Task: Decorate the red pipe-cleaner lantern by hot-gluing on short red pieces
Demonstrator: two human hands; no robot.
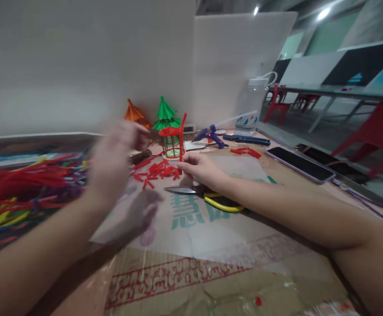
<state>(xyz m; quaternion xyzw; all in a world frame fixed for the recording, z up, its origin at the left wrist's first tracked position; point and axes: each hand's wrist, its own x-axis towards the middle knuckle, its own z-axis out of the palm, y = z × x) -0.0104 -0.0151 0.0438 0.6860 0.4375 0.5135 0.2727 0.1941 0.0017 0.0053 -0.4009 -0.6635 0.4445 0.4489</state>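
My right hand [202,170] pinches a red pipe cleaner [182,134] that stands upright from its fingers. Close behind it is a small round frame with a red top [171,131] and a pale base. My left hand [114,153] hangs raised over the left side of the paper, smeared by motion, so its fingers do not show clearly. Between the hands lies a heap of short red pipe cleaner pieces [157,172]. Scissors with yellow-edged handles [222,204] lie under my right wrist, blades pointing left.
An orange tiered roof [135,113] and a green one [165,115] stand at the back. A blue glue gun [210,135], blue pliers [247,140], a water bottle [249,105] and a phone [300,164] are to the right. Many coloured pipe cleaners [20,188] fill the left.
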